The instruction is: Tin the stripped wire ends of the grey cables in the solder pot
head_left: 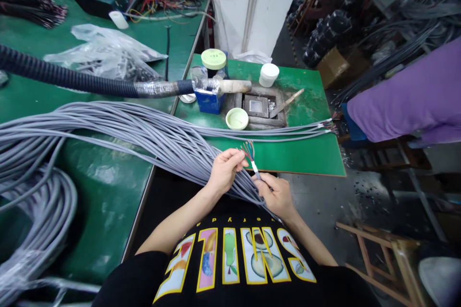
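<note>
My right hand (276, 194) grips a grey cable (257, 173) just below its stripped end. From that end a fan of thin coloured wires (248, 151) spreads upward, above a short white band. The fingers of my left hand (227, 167) are pinched together at the left side of the fan, on one or more of the wires. A thick bundle of grey cables (187, 146) runs from the left and passes beneath both hands. Several cables of the same kind, with stripped ends (326, 126), lie across the green table to the right.
Behind the hands, a small metal pot (256, 105) has a flat stick (288, 102) across its edge. Around it stand a shallow light-green dish (236, 119), a white tub (269, 75) and a ribbed hose (108, 84). A person in purple (406, 96) is at the right.
</note>
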Demonstrator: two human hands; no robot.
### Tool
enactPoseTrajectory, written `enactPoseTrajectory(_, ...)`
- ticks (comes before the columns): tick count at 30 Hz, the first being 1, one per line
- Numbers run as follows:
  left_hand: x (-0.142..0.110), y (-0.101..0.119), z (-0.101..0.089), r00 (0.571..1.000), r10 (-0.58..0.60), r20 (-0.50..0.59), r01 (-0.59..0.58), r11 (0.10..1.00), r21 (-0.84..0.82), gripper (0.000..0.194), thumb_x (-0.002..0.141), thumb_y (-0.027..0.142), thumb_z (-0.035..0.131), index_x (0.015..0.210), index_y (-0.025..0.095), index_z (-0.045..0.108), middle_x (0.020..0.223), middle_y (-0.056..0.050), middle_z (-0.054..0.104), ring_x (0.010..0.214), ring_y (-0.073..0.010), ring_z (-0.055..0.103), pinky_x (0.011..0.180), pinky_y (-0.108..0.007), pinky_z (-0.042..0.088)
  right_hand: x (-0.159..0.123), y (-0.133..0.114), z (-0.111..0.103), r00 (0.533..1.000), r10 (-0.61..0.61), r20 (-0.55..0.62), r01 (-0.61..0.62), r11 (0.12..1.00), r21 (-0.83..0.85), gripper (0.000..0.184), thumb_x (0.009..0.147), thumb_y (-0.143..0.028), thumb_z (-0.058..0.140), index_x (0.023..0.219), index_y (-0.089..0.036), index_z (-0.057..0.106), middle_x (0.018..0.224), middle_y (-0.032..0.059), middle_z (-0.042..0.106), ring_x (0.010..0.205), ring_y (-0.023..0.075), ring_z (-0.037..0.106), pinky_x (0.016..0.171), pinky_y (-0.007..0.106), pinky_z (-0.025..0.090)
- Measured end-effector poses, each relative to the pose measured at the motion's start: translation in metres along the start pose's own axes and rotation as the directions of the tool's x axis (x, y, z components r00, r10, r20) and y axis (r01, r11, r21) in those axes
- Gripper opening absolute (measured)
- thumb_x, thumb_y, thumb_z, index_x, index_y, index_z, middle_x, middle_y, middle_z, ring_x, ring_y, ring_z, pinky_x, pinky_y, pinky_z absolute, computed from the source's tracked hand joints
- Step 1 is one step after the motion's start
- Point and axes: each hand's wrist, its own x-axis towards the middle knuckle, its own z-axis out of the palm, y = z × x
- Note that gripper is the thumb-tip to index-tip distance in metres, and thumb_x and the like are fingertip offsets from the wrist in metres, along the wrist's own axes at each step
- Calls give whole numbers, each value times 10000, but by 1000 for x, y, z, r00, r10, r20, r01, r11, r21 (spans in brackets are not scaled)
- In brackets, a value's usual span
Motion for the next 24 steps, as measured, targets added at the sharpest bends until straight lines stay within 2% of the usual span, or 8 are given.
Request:
enactPoseTrajectory(2,-4,-5,0,993,101,-55,-99,995,29,205,682,340,724,635,164,628,542,10,605,463,-67,466,473,-191,352,0,0,1,1000,21,-9,-21,1000,13,235,908,-297,479,909,-185,685,529,-18,601,461,105,559,504,201,424)
enactPoseTrajectory(4,-9,-7,-3,954,292,-67,-278,946,168,141,689,303,722,648,187,655,583,-2,631,524,-100,526,537,-228,406,1,0,1,999,30,-12,-30,999,24,238,911,-289,472,894,-177,681,520,-23,590,444,96,541,499,196,416)
enactPoseTrajectory(6,-13,-5,-5,887,462,23,-441,831,339,68,675,261,733,662,209,691,604,-15,649,582,-133,561,616,-274,442,2,0,2,1000,4,-5,-4,1000,28,235,909,-280,475,897,-173,684,541,-16,606,456,95,548,507,194,418)
enactPoseTrajectory(8,-15,-1,-7,842,522,139,-525,730,437,27,664,228,739,679,225,718,612,-20,656,596,-144,559,648,-294,446,3,0,2,999,-38,9,38,999,22,229,905,-274,483,917,-172,687,584,-4,635,486,100,568,524,196,426)
enactPoseTrajectory(11,-13,6,-6,852,499,161,-512,729,455,31,706,229,715,731,220,730,636,-18,653,585,-133,544,624,-279,440,4,0,3,998,-66,17,66,998,-3,230,908,-267,482,935,-169,688,629,8,663,523,108,595,550,200,435)
enactPoseTrajectory(15,-7,13,-3,941,326,93,-338,871,358,119,738,298,706,740,179,716,639,-19,661,586,-126,583,606,-255,474,2,-1,3,996,-91,19,92,994,-64,229,913,-259,484,921,-157,689,716,35,700,597,124,635,587,208,439)
enactPoseTrajectory(17,-4,15,-2,968,238,83,-252,917,308,172,707,335,735,720,165,709,611,-15,665,571,-125,598,599,-247,495,2,-1,3,994,-108,18,109,990,-89,228,916,-254,481,896,-159,687,762,45,713,626,129,646,601,210,439)
enactPoseTrajectory(24,2,24,-8,993,42,107,-70,959,275,247,653,377,780,732,149,726,580,-18,672,517,-100,588,527,-202,469,0,1,5,989,-146,23,147,979,-142,240,926,-271,473,849,-175,679,798,56,727,657,140,661,618,219,448)
